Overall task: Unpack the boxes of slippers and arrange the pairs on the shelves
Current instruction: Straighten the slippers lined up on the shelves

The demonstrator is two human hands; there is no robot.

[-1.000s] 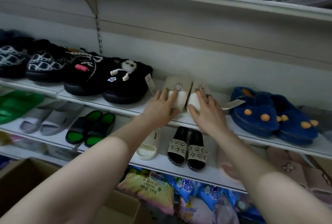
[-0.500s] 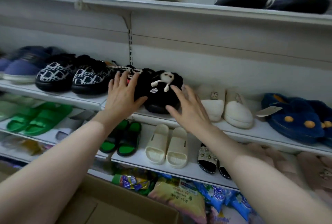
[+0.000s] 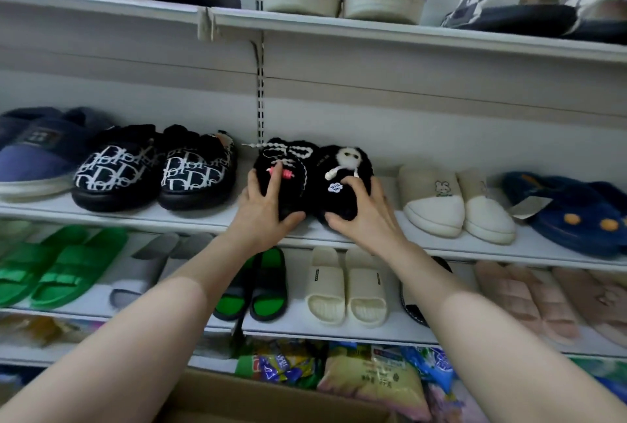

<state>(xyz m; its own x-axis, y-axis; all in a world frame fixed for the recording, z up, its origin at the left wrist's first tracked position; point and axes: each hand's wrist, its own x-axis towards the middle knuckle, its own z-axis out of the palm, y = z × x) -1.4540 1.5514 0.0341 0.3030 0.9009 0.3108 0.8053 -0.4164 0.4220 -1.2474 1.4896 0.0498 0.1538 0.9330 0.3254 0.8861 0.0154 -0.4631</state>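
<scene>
A pair of black fuzzy slippers stands on the middle shelf (image 3: 169, 219). The left slipper (image 3: 291, 154) has white cord trim and a pink charm; the right slipper (image 3: 324, 165) carries a small white doll. My left hand (image 3: 268, 209) grips the toe of the left one, fingers over the top and thumb at the front. My right hand (image 3: 364, 215) grips the toe of the right one the same way. Both slippers touch each other, toes facing me.
Black monogram slippers (image 3: 152, 171) sit left of the pair, cream slippers (image 3: 454, 205) and blue plush ones (image 3: 570, 215) to the right. Below are green sandals (image 3: 57, 270), cream slides (image 3: 346, 290) and pink slippers (image 3: 543, 297). An open cardboard box (image 3: 271, 402) and snack bags (image 3: 373, 378) lie lowest.
Both hands left the cream slippers, moved left along the shelf and took hold of the black fuzzy pair. The view shifted left and up.
</scene>
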